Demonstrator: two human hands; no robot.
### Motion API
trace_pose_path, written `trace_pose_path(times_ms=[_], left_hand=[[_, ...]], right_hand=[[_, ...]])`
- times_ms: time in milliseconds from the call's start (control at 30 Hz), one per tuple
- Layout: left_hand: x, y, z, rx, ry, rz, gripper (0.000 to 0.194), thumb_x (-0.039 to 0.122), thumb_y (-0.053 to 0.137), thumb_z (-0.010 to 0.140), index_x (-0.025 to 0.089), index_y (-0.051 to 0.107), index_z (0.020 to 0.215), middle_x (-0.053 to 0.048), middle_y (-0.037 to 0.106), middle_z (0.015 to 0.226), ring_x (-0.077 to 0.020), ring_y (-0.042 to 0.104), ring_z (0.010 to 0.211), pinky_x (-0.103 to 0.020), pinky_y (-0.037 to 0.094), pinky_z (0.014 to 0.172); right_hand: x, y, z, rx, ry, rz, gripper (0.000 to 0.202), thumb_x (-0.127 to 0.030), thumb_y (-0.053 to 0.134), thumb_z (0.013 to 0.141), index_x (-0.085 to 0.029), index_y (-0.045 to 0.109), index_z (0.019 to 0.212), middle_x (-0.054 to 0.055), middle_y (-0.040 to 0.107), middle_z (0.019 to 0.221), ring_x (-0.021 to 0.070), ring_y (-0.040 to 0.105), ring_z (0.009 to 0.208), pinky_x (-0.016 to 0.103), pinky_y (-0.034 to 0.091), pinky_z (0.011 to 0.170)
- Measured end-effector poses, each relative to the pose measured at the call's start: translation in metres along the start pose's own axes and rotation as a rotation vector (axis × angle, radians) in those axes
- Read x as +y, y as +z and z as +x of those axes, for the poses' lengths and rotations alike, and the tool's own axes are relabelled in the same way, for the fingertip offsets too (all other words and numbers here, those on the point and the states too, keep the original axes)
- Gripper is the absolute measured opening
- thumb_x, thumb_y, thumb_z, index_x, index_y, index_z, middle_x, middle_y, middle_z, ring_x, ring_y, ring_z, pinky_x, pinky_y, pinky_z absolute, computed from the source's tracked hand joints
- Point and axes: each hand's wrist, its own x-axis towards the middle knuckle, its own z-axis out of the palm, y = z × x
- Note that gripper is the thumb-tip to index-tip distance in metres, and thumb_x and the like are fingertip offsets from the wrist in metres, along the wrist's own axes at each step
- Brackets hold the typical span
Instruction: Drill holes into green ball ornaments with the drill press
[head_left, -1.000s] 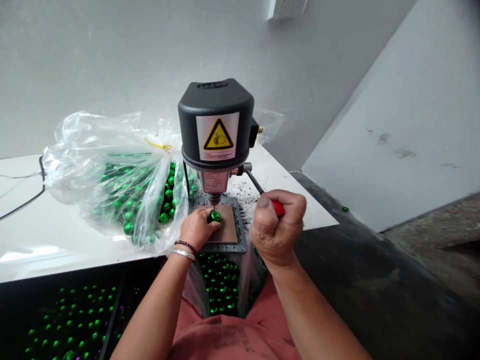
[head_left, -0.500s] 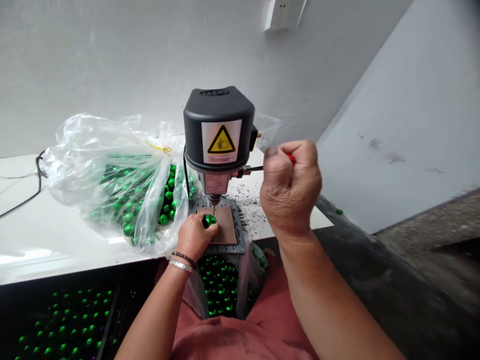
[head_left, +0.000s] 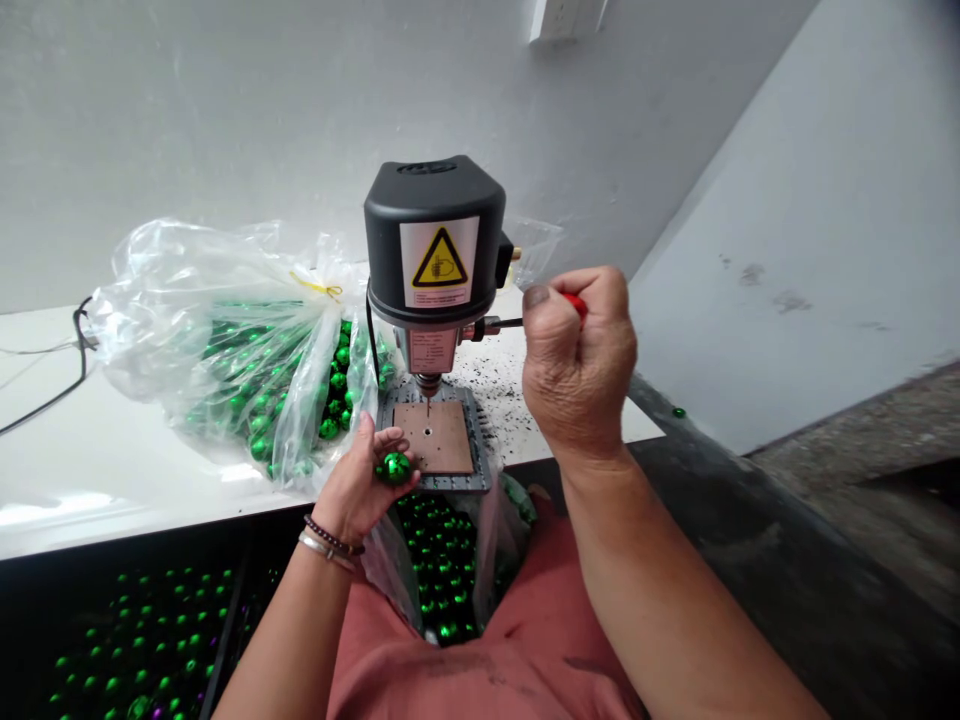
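Observation:
A shiny green ball (head_left: 394,468) lies in the fingers of my left hand (head_left: 352,492), which is turned palm up at the left front corner of a brown board (head_left: 446,450). The board has a small hole and rests on the grey base of a black drill press (head_left: 435,250). Above the hole, the thin drill bit (head_left: 428,407) points down without touching the board. My right hand (head_left: 577,370) is closed in a fist around the red-knobbed feed lever (head_left: 511,322) at the press's right side.
A clear plastic bag (head_left: 187,290) of green balls, tied with yellow, sits left of the press. Another open bag (head_left: 491,560) of balls is between my legs. More balls (head_left: 142,640) fill a dark space below the white table (head_left: 90,500). Dark shavings (head_left: 499,400) litter the tabletop.
My left hand has drawn the ball off the board, toward me and left, and turned palm up. The board's hole now shows. My right hand stays on the lever.

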Motion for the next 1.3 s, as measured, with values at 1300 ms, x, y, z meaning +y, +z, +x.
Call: trace_pose_path(times_ms=[1300], left_hand=[[-0.011, 0.01, 0.042, 0.163, 0.575, 1.183, 0.04, 0.03, 0.062, 0.072, 0.017, 0.06, 0.11, -0.007, 0.067, 0.1, -0.0205, 0.06, 0.092, -0.033, 0.046, 0.083]], right_hand=[[0.006, -0.008, -0.009, -0.053, -0.017, 0.051, 0.015, -0.034, 0.046, 0.082, -0.02, 0.047, 0.076, -0.006, 0.043, 0.065, 0.0009, 0.039, 0.052, 0.017, 0.036, 0.047]])
